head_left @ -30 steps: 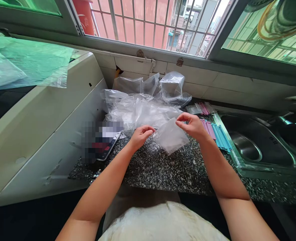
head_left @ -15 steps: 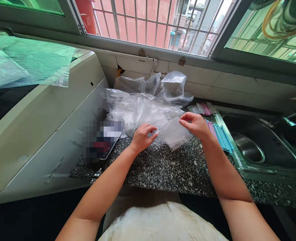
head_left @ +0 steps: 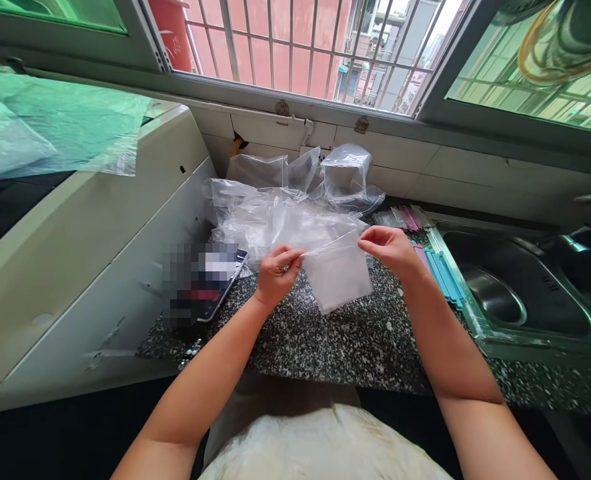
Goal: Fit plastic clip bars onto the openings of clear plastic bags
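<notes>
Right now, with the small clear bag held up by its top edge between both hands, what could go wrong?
1. The left hand and right hand each pinch only a top corner of the small clear bag; a thin grip on slick film could slip.
2. The bag hangs just in front of the pile of clear bags, so it could snag on one.
3. The sink lies close on the right; a dropped bag might slide in.

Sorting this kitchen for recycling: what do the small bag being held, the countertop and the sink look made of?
Small bag: thin clear plastic film, slightly frosted. Countertop: speckled black-and-white stone, probably polished granite. Sink: shiny grey metal, likely stainless steel.
</notes>
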`<state>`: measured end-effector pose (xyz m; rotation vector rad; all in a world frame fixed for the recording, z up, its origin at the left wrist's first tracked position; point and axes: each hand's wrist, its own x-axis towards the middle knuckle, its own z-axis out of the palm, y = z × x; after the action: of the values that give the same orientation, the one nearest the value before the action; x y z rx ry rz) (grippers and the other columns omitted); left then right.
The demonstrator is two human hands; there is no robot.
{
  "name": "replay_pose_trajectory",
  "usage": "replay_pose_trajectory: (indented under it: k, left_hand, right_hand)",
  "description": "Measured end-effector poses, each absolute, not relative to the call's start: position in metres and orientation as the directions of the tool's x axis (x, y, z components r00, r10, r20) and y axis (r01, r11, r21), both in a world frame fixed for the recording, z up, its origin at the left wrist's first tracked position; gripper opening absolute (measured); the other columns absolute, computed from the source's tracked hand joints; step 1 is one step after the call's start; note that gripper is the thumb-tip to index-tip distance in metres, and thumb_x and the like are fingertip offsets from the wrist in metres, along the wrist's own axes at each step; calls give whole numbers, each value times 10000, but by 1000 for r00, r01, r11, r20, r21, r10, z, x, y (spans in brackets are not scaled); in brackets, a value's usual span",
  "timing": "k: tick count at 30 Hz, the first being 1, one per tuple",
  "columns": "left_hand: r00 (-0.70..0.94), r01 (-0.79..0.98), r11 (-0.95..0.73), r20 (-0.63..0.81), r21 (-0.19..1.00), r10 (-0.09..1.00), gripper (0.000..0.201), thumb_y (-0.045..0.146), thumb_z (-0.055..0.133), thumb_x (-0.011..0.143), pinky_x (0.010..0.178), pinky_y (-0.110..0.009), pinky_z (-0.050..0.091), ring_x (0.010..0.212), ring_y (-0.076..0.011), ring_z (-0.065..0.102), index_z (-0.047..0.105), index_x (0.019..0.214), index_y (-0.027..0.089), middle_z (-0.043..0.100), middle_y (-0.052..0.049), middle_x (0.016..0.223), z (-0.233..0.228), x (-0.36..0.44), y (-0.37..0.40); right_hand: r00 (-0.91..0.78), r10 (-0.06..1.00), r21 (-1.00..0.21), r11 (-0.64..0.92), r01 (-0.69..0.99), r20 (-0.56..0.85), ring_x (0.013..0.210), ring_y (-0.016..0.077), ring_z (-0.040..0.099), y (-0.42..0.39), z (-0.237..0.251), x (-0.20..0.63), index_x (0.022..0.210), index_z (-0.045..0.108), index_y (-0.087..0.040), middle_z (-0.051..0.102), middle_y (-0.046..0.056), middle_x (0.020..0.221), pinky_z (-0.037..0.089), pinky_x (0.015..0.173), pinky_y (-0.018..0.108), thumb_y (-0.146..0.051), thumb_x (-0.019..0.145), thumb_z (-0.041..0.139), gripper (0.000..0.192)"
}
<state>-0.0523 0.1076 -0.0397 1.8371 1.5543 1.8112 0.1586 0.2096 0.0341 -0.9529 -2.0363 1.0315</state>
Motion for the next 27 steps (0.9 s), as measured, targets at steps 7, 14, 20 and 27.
replay_pose_trajectory:
  k: [7, 14, 20, 27]
  left_hand:
    - [-299, 465, -398, 564, 791, 770, 161, 198, 551, 775, 591, -240, 419, 606, -109, 492, 702, 831, 185, 538, -2, 675, -38, -51, 110]
    - [-353, 308, -384, 479, 871, 804, 246, 313, 494, 819, 703, -277, 434, 722, -143, 512, 690, 900, 188, 547, -22, 738, -39, -57, 111]
    - [-287, 219, -355, 407, 909, 867, 256, 391, 652, 719, 640, -247, 427, 654, -113, 476, 693, 863, 183, 502, -1, 714, -36, -57, 113]
    - [-280, 116, -368, 386, 922, 879, 208, 370, 670, 706, 612, -257, 416, 635, -112, 468, 638, 652, 172, 506, -3, 660, -37, -54, 114]
  right_hand:
    - [-514, 826, -856, 425, 295, 233, 597, 98, 485, 210, 35, 160, 650, 596, -174, 568, -15, 626, 405, 591, 275, -318, 684, 644, 155]
    - [-540, 782, -796, 525, 302, 311, 667, 122, 515, 195, 46, 158, 652, 580, -197, 573, -4, 669, 424, 665, 304, -302, 725, 612, 132]
    - [-570, 744, -767, 576, 283, 348, 706, 139, 524, 188, 48, 155, 653, 580, -212, 576, 6, 701, 431, 686, 318, -304, 738, 610, 129]
    - [-569, 743, -767, 577, 280, 351, 701, 139, 518, 190, 45, 156, 657, 581, -208, 568, 7, 700, 426, 676, 317, -299, 744, 610, 129]
